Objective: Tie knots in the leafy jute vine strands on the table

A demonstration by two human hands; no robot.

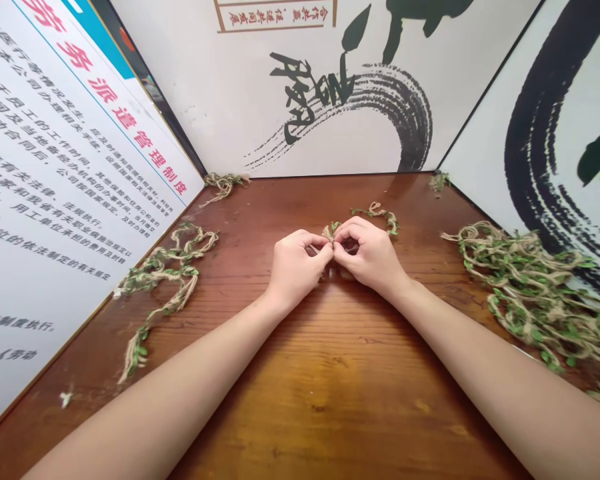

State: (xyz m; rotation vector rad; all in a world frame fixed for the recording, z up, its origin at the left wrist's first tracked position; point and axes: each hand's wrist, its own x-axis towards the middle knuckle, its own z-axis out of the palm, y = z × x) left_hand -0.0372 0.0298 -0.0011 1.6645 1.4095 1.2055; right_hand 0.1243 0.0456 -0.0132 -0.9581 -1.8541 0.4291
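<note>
My left hand (300, 261) and my right hand (367, 252) meet fingertip to fingertip above the middle of the wooden table. Both pinch a tan jute twine with green leaves (329, 233), whose frayed end sticks up between the fingers. Most of the pinched part is hidden by my fingertips. Just behind my right hand lies a curved length of leafy twine (380, 212); whether it joins the held piece I cannot tell.
Looped leafy twine (173, 273) lies on the left, and a large tangled heap (535, 293) on the right. Small bunches sit at the back left (225, 183) and back right corner (439, 181). Printed panels (325, 147) stand around the wooden table (320, 393).
</note>
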